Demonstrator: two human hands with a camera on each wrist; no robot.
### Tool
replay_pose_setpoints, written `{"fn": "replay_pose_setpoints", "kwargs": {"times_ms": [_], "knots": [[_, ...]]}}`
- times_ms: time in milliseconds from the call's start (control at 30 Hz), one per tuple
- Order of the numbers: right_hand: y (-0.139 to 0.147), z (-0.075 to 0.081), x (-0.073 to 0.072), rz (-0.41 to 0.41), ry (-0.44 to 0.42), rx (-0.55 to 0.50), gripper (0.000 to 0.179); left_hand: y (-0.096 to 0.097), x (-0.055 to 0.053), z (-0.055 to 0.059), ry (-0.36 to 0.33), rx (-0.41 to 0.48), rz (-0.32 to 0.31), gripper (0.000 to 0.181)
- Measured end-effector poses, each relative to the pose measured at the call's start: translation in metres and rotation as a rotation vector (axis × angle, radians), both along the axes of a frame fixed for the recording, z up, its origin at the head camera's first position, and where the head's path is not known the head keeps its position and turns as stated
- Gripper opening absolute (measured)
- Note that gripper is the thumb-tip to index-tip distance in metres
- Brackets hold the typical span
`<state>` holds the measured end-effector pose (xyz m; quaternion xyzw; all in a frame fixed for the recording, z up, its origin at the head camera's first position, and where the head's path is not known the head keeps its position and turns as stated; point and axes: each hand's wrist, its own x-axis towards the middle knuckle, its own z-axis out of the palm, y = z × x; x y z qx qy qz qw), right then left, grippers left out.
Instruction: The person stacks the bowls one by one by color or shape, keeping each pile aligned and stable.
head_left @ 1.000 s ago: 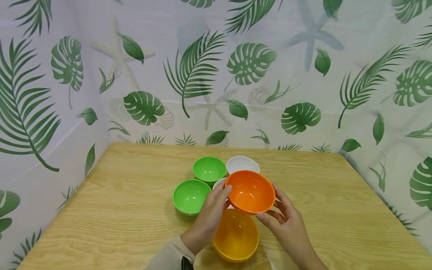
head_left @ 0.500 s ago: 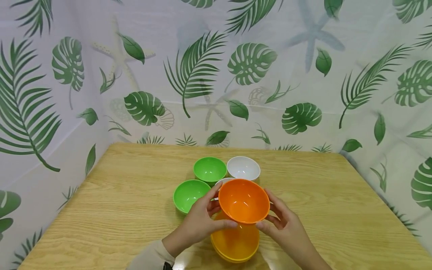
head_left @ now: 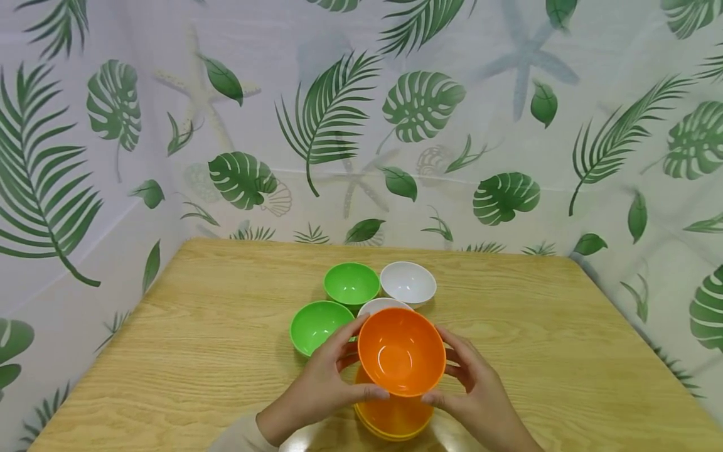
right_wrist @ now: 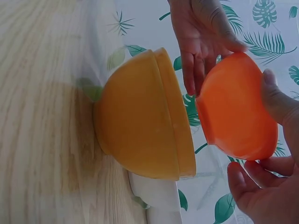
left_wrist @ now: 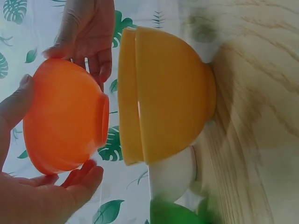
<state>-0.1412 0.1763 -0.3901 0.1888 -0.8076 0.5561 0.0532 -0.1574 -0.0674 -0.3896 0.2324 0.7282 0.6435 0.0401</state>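
Observation:
Between both hands an orange bowl (head_left: pixel 402 351) is held in the air, its inside facing the head camera. My left hand (head_left: pixel 319 386) grips its left side, thumb near the front rim and fingers along the outer wall. The right hand (head_left: pixel 477 392) holds the opposite side in the same way. Directly under it stand two nested yellow bowls (left_wrist: pixel 175 93), upright on the table. In the wrist views a gap separates the orange bowl's foot from the upper yellow rim. From the head view, the orange bowl hides much of the yellow stack.
Two green bowls (head_left: pixel 351 284) stand behind and to the left of the stack. Two white bowls (head_left: pixel 408 282) are at the back, the nearer one partly hidden by the orange bowl. The wooden table (head_left: pixel 214 326) meets a leaf-printed sheet (head_left: pixel 429 213) behind.
The orange bowl has come nearer and a little left, over the yellow bowls. My left hand has shifted its grip, its thumb moving from the upper-left rim down to the front.

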Motion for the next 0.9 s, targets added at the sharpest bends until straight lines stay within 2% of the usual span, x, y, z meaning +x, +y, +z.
{"fn": "replay_pose_setpoints", "kwargs": {"times_ms": [200,400,633,900], "knots": [[0.001,-0.003,0.004,0.004,0.09,0.081,0.08,-0.003,0.003,-0.003,0.076,-0.085,0.051,0.092],[0.002,-0.005,0.007,-0.004,0.125,0.145,0.088,-0.004,0.005,-0.006,0.092,-0.093,0.033,0.101],[0.004,-0.007,0.007,-0.003,0.14,0.247,0.085,-0.004,0.007,-0.012,0.11,-0.138,0.009,0.098],[0.007,-0.015,0.007,0.033,0.174,0.276,0.086,-0.004,0.011,-0.015,0.135,-0.234,0.038,0.097]]}}
